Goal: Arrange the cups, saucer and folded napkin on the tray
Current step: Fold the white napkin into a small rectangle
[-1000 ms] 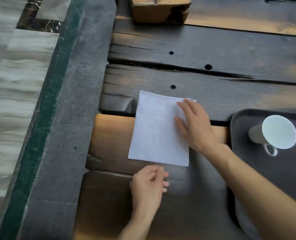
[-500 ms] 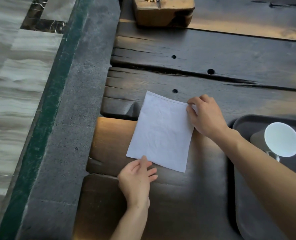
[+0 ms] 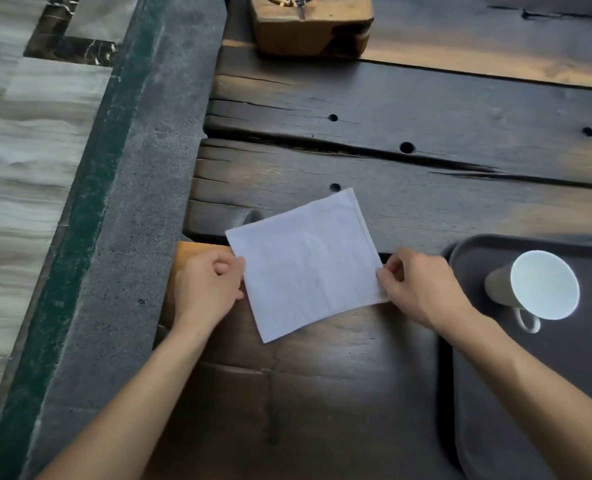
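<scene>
A white folded napkin point(image 3: 306, 265) lies flat and turned at an angle on the dark wooden table, left of the tray. My left hand point(image 3: 209, 289) pinches its left edge. My right hand point(image 3: 421, 289) pinches its right edge near the lower corner. A dark grey tray point(image 3: 478, 393) sits at the right, partly out of frame. On it lies a white cup point(image 3: 537, 285) on its side, mouth toward me, handle down. No saucer is in view.
A wooden ashtray block point(image 3: 312, 26) with cigarette butts stands at the table's far edge. The plank table point(image 3: 426, 109) has cracks and round holes. Its left edge drops to a grey stone ledge point(image 3: 142, 202) and tiled floor.
The napkin has been rotated clockwise, from upright to slanted. My left hand moved up to its left edge and my right hand moved down to its right edge; both now pinch it.
</scene>
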`<state>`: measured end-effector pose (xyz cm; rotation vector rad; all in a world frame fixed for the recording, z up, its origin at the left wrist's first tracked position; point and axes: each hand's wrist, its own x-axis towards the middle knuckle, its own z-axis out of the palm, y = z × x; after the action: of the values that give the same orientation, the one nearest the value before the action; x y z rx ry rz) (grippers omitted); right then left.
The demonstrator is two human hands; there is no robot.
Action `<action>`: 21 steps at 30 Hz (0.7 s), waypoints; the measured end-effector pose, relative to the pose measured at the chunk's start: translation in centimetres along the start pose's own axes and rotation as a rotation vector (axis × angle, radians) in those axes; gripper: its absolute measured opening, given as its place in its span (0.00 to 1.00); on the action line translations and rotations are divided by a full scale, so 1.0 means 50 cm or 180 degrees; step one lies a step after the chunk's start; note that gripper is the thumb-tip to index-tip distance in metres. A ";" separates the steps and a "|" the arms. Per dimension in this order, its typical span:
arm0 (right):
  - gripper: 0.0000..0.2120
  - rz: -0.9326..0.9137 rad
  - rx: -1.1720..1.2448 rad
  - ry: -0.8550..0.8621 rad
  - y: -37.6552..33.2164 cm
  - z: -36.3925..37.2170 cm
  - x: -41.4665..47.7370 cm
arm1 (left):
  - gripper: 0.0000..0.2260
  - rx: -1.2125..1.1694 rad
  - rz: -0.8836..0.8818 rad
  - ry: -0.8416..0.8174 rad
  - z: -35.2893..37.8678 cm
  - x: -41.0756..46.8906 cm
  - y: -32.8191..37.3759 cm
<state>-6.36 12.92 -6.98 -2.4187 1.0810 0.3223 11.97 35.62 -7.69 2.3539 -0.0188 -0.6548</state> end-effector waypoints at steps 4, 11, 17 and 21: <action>0.09 -0.0006 0.0005 -0.0166 0.007 0.017 -0.050 | 0.07 0.0400 0.0402 -0.0174 -0.003 0.046 0.035; 0.08 -0.0040 -0.0051 -0.0432 0.010 0.010 -0.054 | 0.05 0.0758 0.0637 -0.0321 -0.003 0.078 0.059; 0.20 -0.0151 0.0379 -0.0123 -0.012 -0.038 0.022 | 0.16 0.0900 0.1104 -0.0162 0.000 0.110 0.080; 0.28 -0.0226 0.0439 -0.0099 -0.050 -0.066 0.107 | 0.19 0.0835 0.1042 -0.0472 -0.002 0.149 0.122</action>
<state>-0.87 9.28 -5.44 -2.3158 0.9690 0.2524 19.49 29.65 -7.18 2.4637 -0.5751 -0.6941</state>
